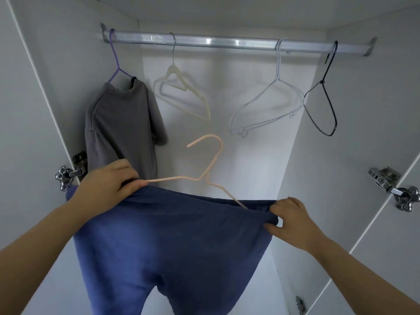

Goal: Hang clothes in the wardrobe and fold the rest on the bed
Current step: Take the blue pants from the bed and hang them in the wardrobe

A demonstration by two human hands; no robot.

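Observation:
A blue garment (172, 242) hangs spread out in front of me inside the open wardrobe. A peach wire hanger (210, 164) sticks up from its top edge, hook free in the air below the rail. My left hand (109, 180) grips the garment's left top edge together with the hanger's left arm. My right hand (293, 221) pinches the garment's right top corner, where the hanger's right arm goes into the cloth. The metal rail (227, 42) runs across the top.
A grey T-shirt (122, 123) hangs on a purple hanger (114, 57) at the rail's left end. Empty on the rail: a cream hanger (179, 92), white wire hangers (270, 105), a black wire hanger (327, 96). Door hinges (393, 187) flank both sides.

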